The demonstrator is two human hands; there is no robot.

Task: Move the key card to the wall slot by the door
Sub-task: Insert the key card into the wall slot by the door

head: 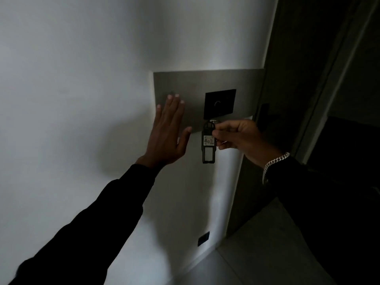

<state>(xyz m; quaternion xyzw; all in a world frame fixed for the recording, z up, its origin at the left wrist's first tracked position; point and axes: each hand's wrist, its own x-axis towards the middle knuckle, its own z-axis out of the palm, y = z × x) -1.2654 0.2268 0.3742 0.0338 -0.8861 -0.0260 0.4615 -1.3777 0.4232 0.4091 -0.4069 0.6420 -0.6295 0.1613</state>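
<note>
In a dim room, the right hand [234, 134] pinches a black plastic key card fob [208, 144] with a white "402" label between thumb and fingertips [216, 133], which grip its right edge. The fob hangs upright just below a black square wall slot [220, 103] mounted on a grey metal panel [185, 85]. The left hand [166, 132] is spread wide, fingers straight, palm against the panel's left edge.

**Entrance corner, dim interior**

White plaster wall [72, 99], unevenly lit, brightest near the top and low by the floor. Grey rectangular panel [185, 83] was set flush into the wall beside a dark door frame [298, 99]. Small dark outlet [203, 238] sat low on the wall. Floor [257, 254] was of pale grey tiles. Doorway at right lay in deep shadow.
</note>
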